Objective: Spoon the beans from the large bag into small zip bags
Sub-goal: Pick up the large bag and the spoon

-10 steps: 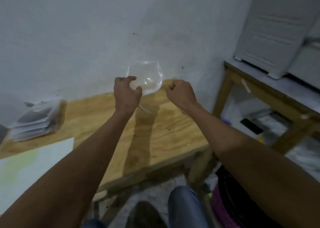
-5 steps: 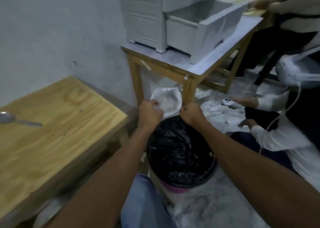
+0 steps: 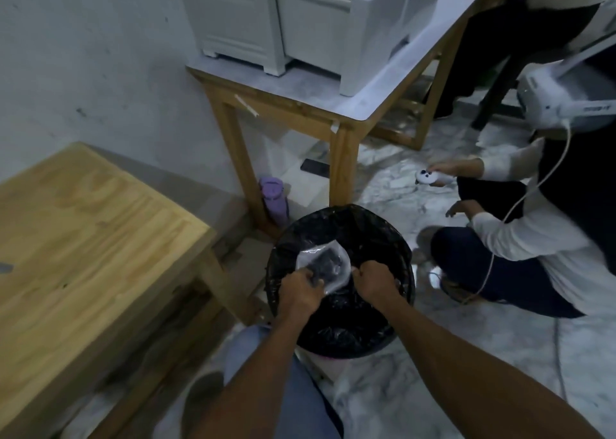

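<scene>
A small clear zip bag point(image 3: 328, 262) hangs over the mouth of a bucket lined with a large black bag point(image 3: 343, 318) on the floor. My left hand point(image 3: 300, 292) pinches the zip bag's left edge. My right hand point(image 3: 375, 280) has curled fingers at the zip bag's right edge; whether it grips the bag's edge is not plain. The dark liner shows through the clear plastic. No beans can be made out inside the black bag. A spoon's tip point(image 3: 5, 268) shows at the left edge on the wooden table point(image 3: 83, 225).
A second wooden table point(image 3: 336, 111) with a white plastic drawer unit point(image 3: 300, 21) stands behind the bucket. A purple bottle point(image 3: 275, 198) stands by its leg. A person in white sleeves point(image 3: 520, 235) crouches on the marble floor at right, holding a white controller point(image 3: 428, 178).
My view swung from the wooden table to the bucket on the floor. Both hands carried the clear zip bag down from the table into the black bag's mouth.
</scene>
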